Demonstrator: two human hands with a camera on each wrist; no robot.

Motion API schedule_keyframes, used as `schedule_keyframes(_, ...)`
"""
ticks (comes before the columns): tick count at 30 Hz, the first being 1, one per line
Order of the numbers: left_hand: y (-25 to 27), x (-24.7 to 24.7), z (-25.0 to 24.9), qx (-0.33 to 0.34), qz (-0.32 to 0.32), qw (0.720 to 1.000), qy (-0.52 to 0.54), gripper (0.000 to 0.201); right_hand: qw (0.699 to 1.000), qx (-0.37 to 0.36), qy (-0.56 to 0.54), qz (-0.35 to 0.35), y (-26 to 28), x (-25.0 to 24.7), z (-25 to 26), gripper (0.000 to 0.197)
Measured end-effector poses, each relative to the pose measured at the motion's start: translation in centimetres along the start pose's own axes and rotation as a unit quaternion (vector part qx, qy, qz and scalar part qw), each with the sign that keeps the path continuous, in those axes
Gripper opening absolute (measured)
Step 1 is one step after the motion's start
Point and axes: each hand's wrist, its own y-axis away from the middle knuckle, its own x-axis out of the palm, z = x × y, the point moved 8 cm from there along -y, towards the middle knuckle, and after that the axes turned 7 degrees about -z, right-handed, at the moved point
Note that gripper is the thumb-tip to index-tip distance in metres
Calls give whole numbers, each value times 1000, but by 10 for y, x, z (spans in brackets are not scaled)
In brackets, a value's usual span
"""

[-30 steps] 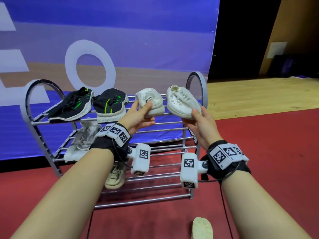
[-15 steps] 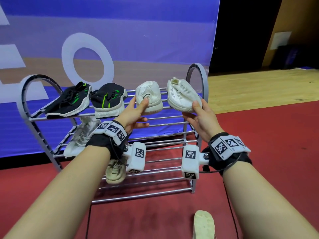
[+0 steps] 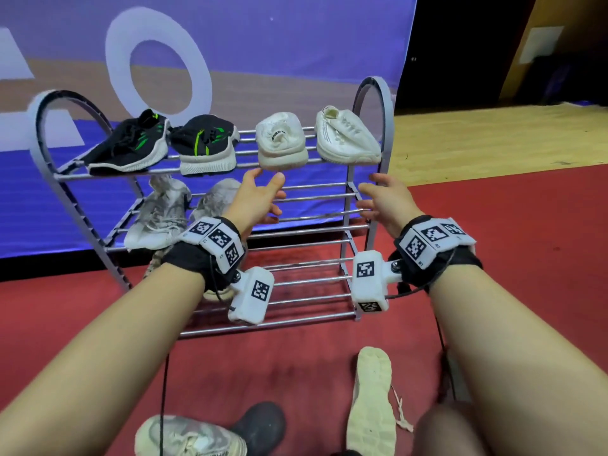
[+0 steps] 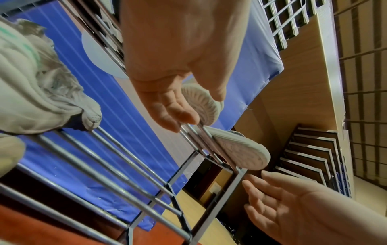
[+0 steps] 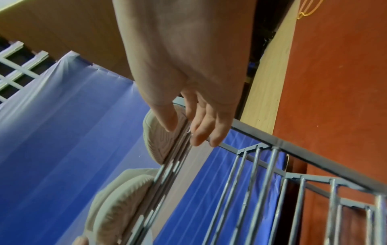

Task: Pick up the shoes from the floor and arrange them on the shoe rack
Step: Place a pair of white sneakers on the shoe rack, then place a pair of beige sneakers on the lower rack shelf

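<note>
I am holding my left hand just below the near edge of the top shelf of the grey metal shoe rack, fingers spread and relaxed, gripping nothing. My right hand is hovering by the rack's right post at the same height, fingers loosely extended and also empty.

On the top shelf four shoes are sitting in a row. At the far left are the two black knit sneakers with green stripes and. To their right are the two white fabric sneakers: one is resting directly above my left hand, and the other is lying at the right end, above my right hand. From the left wrist view I am seeing their ribbed soles pressing on the shelf bars.

On the middle shelf, at the left, two grey-white laced sneakers are lying side by side.

On the red carpet near me, a cream sneaker is lying sole up, and a grey-white sneaker is sitting to its left, beside a black shoe toe.
</note>
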Motion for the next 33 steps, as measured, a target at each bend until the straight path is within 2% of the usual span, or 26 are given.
schedule_keyframes(2,10,5,10,-9,22,1000,-19,38,994,-16,107,10,3,1,-11,34)
schedule_keyframes(4,19,14,21,-18,56,997,-41,24,964,-78,252,36,10,4,-16,27)
schedule_keyframes(7,28,30,39,-18,98,993,-63,17,868,-169,452,115,33,11,-19,26)
schedule_keyframes(10,39,49,61,-22,126,988,-87,20,792,-199,554,162,50,0,-23,27)
schedule_keyframes(13,60,70,92,-36,174,979,-97,19,756,-180,610,157,54,-28,-38,29)
schedule_keyframes(16,80,84,125,-32,216,968,-125,16,732,-117,652,158,55,-60,-67,29)
schedule_keyframes(19,92,90,160,-56,249,958,-133,16,705,-59,689,158,51,-78,-94,28)
schedule_keyframes(21,98,87,180,-76,258,953,-139,16,708,-38,690,143,44,-78,-106,29)
schedule_keyframes(23,100,78,199,-87,262,949,-154,18,725,-24,677,125,35,-70,-124,29)
schedule_keyframes(26,104,60,239,-121,272,937,-180,16,759,21,640,116,36,-56,-184,28)
schedule_keyframes(31,113,21,326,-171,293,894,-292,16,802,186,562,81,59,-64,-307,25)
schedule_keyframes(33,120,9,359,-183,308,869,-340,8,816,243,522,44,66,-74,-339,34)
